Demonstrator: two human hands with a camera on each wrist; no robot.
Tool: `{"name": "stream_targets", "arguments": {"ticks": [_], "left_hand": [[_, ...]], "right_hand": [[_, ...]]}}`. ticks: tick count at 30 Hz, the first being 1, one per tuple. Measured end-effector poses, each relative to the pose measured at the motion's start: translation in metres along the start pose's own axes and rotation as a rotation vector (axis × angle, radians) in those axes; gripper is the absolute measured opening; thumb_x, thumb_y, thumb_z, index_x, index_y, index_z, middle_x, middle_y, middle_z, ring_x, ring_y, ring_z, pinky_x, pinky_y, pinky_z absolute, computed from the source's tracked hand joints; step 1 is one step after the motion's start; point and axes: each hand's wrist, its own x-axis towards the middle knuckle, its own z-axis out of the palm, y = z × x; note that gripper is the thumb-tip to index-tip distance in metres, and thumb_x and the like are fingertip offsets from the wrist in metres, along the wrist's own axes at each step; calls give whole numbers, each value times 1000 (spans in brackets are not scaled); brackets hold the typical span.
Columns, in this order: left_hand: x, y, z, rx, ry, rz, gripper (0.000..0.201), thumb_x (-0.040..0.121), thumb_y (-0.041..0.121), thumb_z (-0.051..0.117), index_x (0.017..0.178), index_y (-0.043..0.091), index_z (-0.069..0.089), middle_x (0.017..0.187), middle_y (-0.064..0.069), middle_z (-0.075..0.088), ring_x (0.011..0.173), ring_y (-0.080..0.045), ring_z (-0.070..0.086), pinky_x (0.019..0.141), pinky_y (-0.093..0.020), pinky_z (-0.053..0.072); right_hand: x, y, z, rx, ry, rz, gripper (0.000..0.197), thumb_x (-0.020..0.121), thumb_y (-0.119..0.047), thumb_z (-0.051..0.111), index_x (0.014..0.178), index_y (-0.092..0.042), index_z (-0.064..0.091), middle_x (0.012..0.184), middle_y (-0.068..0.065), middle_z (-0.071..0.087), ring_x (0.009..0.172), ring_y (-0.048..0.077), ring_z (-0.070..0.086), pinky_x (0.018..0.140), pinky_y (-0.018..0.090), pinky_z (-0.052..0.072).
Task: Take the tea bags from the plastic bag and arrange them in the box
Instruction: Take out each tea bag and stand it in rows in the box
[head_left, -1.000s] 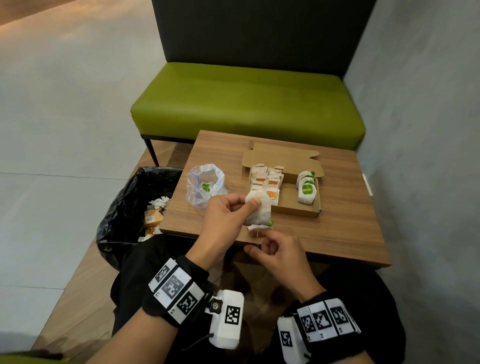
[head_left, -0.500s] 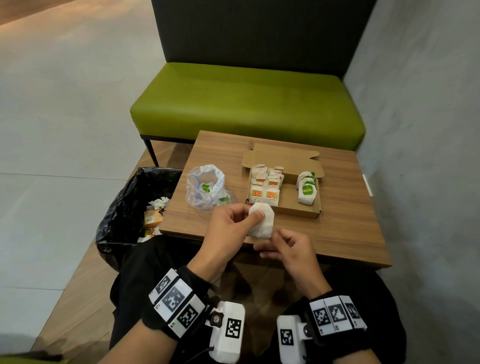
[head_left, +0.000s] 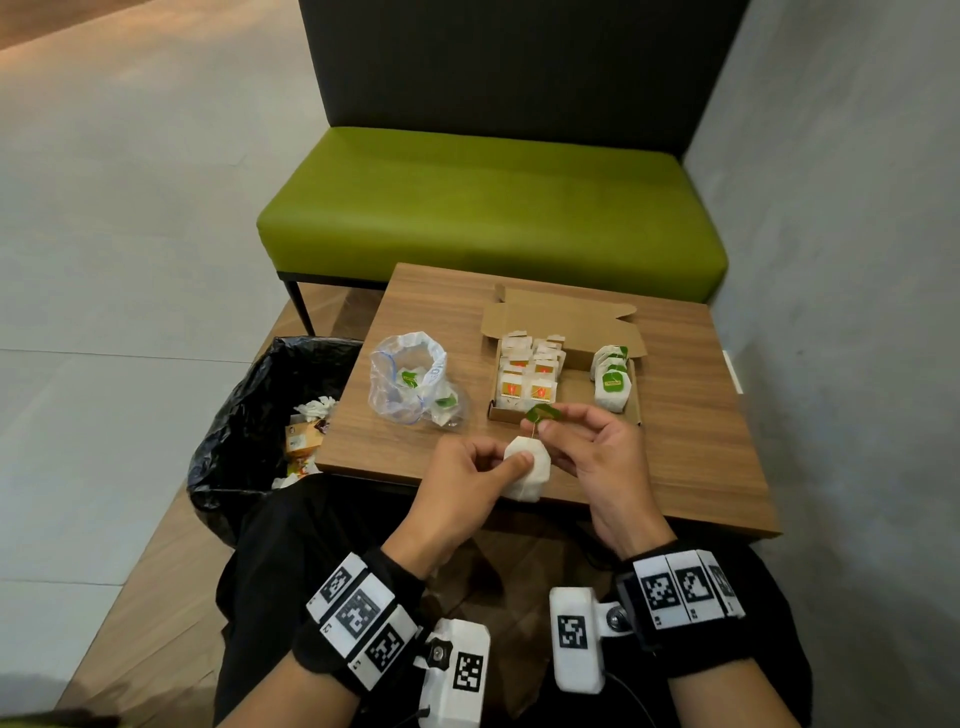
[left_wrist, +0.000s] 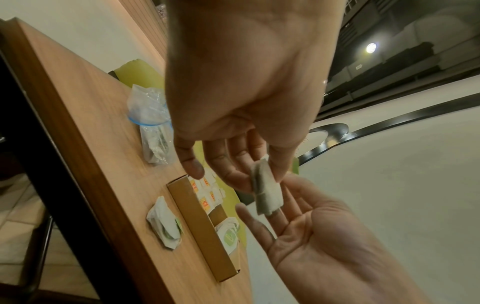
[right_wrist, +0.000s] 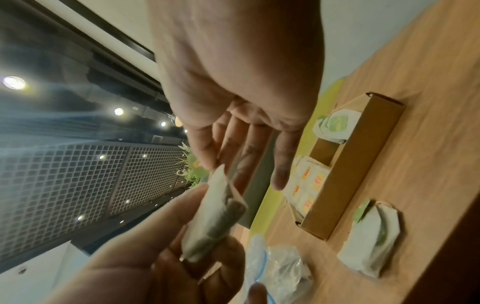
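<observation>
My left hand (head_left: 511, 460) pinches a white tea bag (head_left: 532, 470) just above the table's near edge. The right hand (head_left: 545, 422) pinches its green tag (head_left: 543, 413), string taut above the bag. Behind them the open cardboard box (head_left: 571, 387) holds orange-label bags (head_left: 530, 376) on the left and green-tag bags (head_left: 613, 379) on the right. The clear plastic bag (head_left: 410, 382) with a few bags inside lies left of the box. The left wrist view shows the held tea bag (left_wrist: 267, 191); the right wrist view shows it too (right_wrist: 215, 216). Another tea bag (right_wrist: 371, 236) lies on the table before the box.
The small wooden table (head_left: 685, 415) has bare wood right of the box. A black-lined bin (head_left: 249, 431) with rubbish stands at its left. A green bench (head_left: 488, 208) sits behind, and a grey wall (head_left: 841, 260) runs along the right.
The right hand has come up from under the tea bag and now holds the green tag above it. The left hand with the bag has dropped slightly toward me.
</observation>
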Motion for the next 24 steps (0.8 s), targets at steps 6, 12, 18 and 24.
{"name": "stream_targets", "arguments": {"ticks": [6, 12, 18, 24], "left_hand": [[3, -1, -1, -124, -43, -59, 14, 91, 15, 67, 89, 5, 76, 78, -5, 74, 69, -7, 65, 63, -18, 48], [6, -5, -3, -202, -85, -129, 25, 99, 18, 54, 89, 15, 76, 86, -7, 72, 79, -17, 61, 69, -28, 46], [7, -4, -7, -168, -146, -110, 22, 97, 28, 58, 99, 15, 75, 91, -8, 74, 80, -13, 64, 72, -28, 48], [17, -7, -8, -1, -177, 21, 16, 92, 15, 66, 107, 12, 72, 101, -11, 74, 92, -23, 68, 89, -41, 55]], "right_hand": [[-9, 1, -12, -319, -163, -197, 19, 84, 6, 69, 94, -7, 77, 94, 2, 78, 94, 16, 73, 83, 28, 58], [-11, 5, -17, -497, -164, -221, 21, 85, -2, 72, 97, -18, 79, 98, -7, 77, 95, 6, 71, 83, 23, 56], [-8, 4, -17, -557, -161, -222, 20, 85, -5, 71, 99, -18, 79, 99, -9, 76, 96, 6, 69, 86, 27, 57], [0, 0, -22, -409, -135, -123, 33, 80, -2, 77, 108, -20, 74, 92, 3, 75, 88, 25, 70, 82, 35, 60]]}}
